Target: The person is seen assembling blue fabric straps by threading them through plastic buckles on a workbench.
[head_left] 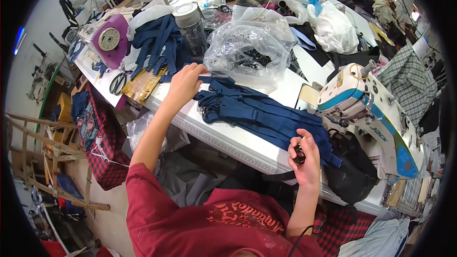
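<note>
My left hand (188, 83) reaches over the table with its fingers bent together at the end of a navy blue strap (207, 80); the fingertips partly hide their grip. Beside it lies a long bundle of navy blue straps (262, 114), with small dark fittings at its left end. Near the table's front edge, my right hand (307, 157) is raised with curled fingers around several small shiny black pieces (299, 154), too small to identify exactly. Beyond the bundle sits a clear plastic bag (247, 50) with black pieces inside.
To the right stands a white and blue sewing machine (366, 109), with black mesh fabric (350, 166) beside it. A lidded clear jar (189, 28), more navy straps (159, 43), scissors (118, 84) and a purple machine (110, 40) are at the left. A ruler strip (223, 145) edges the table.
</note>
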Demonstrator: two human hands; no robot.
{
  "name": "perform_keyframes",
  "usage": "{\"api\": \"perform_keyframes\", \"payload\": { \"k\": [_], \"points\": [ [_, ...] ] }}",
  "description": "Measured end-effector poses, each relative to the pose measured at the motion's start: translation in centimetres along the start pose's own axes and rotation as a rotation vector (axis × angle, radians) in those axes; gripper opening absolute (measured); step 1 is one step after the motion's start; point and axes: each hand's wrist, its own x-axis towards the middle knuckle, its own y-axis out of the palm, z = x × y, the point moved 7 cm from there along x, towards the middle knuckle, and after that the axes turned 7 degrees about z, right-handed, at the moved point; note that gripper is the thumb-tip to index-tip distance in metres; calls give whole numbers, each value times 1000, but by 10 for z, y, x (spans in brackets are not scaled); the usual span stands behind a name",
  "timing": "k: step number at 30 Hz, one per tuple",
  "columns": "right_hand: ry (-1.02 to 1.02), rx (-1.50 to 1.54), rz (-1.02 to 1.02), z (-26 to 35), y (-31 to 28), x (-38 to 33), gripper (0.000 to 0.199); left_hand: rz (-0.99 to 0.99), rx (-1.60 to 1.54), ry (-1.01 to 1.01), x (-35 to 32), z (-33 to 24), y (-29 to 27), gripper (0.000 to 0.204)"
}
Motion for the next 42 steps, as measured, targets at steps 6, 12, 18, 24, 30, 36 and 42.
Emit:
{"api": "perform_keyframes", "payload": {
  "k": [6, 12, 18, 24, 30, 36, 42],
  "points": [
    [-77, 20, -58, 5, -13, 9, 23, 110, -225, 80, 6, -6, 11, 30],
    [-69, -101, -125, -3, -22, 11, 24, 63, -78, 220, 15, -6, 17, 21],
    [-58, -104, -42, -7, -26, 11, 25, 91, -818, -100, 43, 24, -20, 13],
    [-36, -75, -17, -5, -23, 10, 24, -29, -1424, -138, 56, 17, -53, 18],
    [-65, -83, -85, -3, -24, 9, 17, 42, -1234, -92, 58, -41, -81, 20],
    [-60, -106, 6, 1, -2, 5, 15, 216, -1139, 48, 51, -90, -73, 27],
    [39, -14, 221, -8, 46, 8, 38, 831, -785, 257, 28, -172, -33, 22]
  ]
}}
